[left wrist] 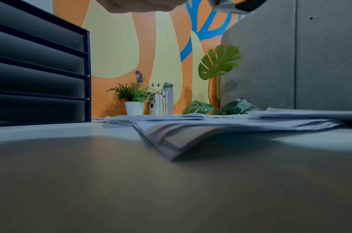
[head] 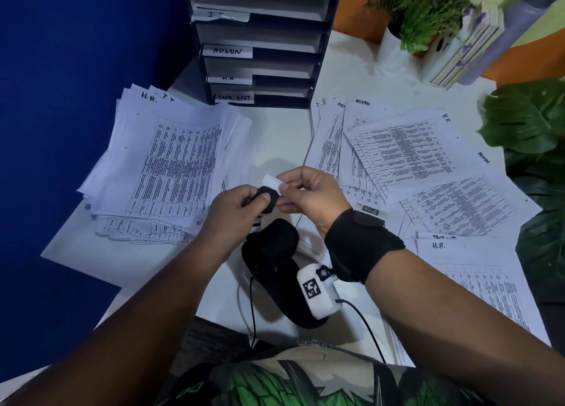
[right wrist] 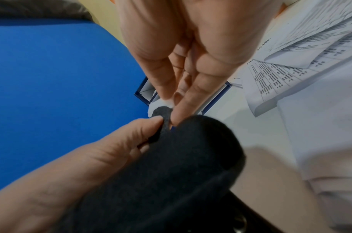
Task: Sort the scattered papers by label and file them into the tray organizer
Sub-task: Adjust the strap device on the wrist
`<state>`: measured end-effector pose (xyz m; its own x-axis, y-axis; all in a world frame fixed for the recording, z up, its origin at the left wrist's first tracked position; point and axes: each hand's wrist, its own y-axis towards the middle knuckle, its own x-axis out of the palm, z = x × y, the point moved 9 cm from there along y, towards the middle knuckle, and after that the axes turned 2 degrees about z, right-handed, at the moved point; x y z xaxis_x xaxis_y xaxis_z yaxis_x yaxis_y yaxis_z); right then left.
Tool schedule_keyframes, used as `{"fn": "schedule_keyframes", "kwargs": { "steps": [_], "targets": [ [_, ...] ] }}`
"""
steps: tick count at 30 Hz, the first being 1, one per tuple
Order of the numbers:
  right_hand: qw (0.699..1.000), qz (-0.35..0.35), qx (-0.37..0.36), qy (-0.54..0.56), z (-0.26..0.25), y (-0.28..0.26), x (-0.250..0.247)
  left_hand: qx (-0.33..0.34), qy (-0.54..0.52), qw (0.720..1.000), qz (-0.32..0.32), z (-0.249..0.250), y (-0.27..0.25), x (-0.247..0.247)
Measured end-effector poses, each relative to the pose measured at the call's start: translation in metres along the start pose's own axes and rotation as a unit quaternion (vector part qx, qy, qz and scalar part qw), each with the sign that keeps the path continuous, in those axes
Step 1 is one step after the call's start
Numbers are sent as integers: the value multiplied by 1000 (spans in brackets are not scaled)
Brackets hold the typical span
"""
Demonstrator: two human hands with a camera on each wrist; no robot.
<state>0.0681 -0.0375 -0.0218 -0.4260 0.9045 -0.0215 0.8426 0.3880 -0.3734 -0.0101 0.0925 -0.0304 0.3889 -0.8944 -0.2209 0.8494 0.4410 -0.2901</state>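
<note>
Above the middle of the white table (head: 275, 136), both hands work at a black wrist strap (head: 270, 252) whose white camera unit (head: 318, 292) lies on the table. My left hand (head: 258, 199) pinches the strap's rounded black end (head: 269, 196). My right hand (head: 286, 191) pinches a small white tab (head: 270, 180) at that end. The right wrist view shows the same pinch: right hand (right wrist: 171, 108), left hand (right wrist: 151, 126), strap (right wrist: 171, 165). Scattered labelled papers lie in a left pile (head: 171, 164) and a right spread (head: 406, 161). The tray organizer (head: 331, 23) stands at the back, labelled IT, ADMIN, H.R, TASK LIST.
A potted plant (head: 394, 47), books (head: 458, 57) and a bottle (head: 504, 38) stand at the back right. Large green leaves (head: 532, 121) overhang the right edge. A blue partition (head: 61, 69) borders the left. The left wrist view looks low across the table at the organizer (left wrist: 41, 78) and papers (left wrist: 211, 130).
</note>
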Motion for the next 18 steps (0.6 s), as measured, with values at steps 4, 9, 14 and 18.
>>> {"fn": "schedule_keyframes", "kwargs": {
  "steps": [4,9,14,18],
  "targets": [
    [999,-3,2,-32,2,2,-3,-1,13,1000,-8,-2,1,1],
    [998,-25,1,-53,1,0,1,5,17,1000,14,2,-1,-3],
    [1000,0,2,-17,-2,2,-3,2,9,1000,23,6,0,-5],
    [1000,2,-16,-19,-6,0,-3,-2,10,1000,22,6,1,-5]
  ]
}}
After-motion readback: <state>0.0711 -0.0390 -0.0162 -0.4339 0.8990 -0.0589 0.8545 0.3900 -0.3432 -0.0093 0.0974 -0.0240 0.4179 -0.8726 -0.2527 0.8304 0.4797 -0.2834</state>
